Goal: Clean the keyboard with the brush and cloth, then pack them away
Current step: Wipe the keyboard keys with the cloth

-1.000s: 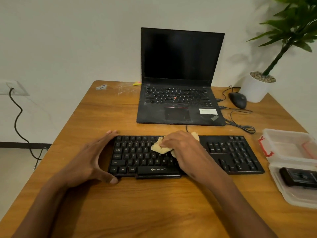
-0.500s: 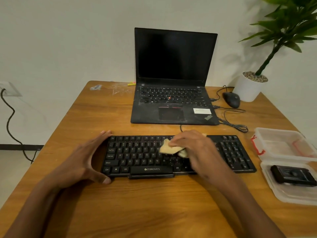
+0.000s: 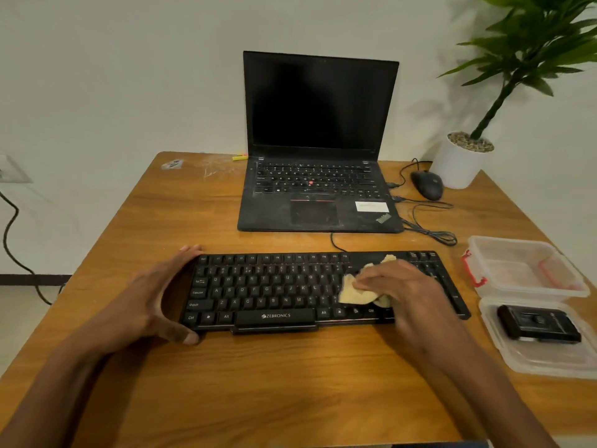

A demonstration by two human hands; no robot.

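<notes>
**Cloth pressed to the right half of the keyboard**

The black keyboard (image 3: pixel 290 289) lies across the near middle of the wooden table (image 3: pixel 290 383), parallel to its front edge. The left hand (image 3: pixel 151 302) braces the keyboard's left end — fingers straight along the far corner, thumb against the near corner, palm open toward the edge. The right hand (image 3: pixel 400 292) lies over the keys to the right of the letter block, its fingers curled round a crumpled yellowish cloth (image 3: pixel 355 291) and holding it down on the keys; the cloth pokes out to the left of the fingers and behind the knuckles.

To the right of the keyboard, near its end, stands a clear plastic container (image 3: pixel 523 270) with red clips, and just in front of it lies its lid (image 3: pixel 549 360), upturned, with a black brush (image 3: pixel 538 328) resting in it.

Behind the keyboard an open laptop (image 3: pixel 319 140) shows a dark screen. A black mouse (image 3: pixel 426 185) sits to its right — beside a white potted plant (image 3: pixel 462 160) at the far right corner.
</notes>
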